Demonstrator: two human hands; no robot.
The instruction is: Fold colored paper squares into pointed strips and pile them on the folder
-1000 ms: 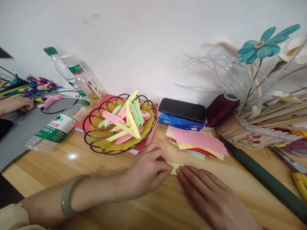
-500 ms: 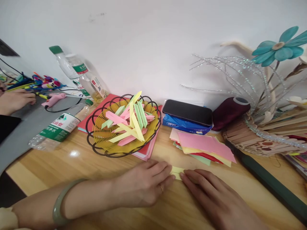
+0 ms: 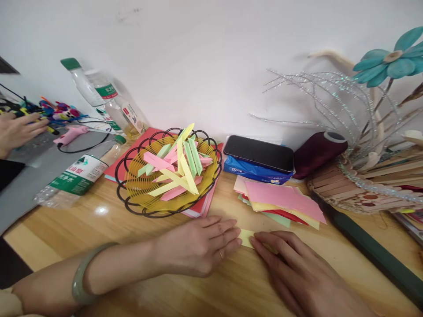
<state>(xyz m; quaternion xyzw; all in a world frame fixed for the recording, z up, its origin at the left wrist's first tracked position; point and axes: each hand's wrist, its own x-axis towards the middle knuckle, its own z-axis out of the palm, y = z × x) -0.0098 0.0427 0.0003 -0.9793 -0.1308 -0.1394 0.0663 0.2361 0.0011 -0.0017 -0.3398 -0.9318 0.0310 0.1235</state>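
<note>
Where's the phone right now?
In the head view, the black phone lies right of center on a blue packet, behind the colored papers and just left of the maroon spool.

A black rectangular smartphone (image 3: 259, 153) lies on top of a blue plastic-wrapped packet (image 3: 253, 172). Just right of the packet sits a maroon thread spool (image 3: 315, 156); farther right — a teal-petalled flower (image 3: 393, 61) and a wooden-stick container (image 3: 357, 189). Well left of the packet lie a clear plastic bottle with a green-and-white label (image 3: 81, 174) and a pink gun-shaped tool (image 3: 71, 134).

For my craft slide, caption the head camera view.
Left hand and right hand on yellow paper, near a basket of folded strips.
</note>
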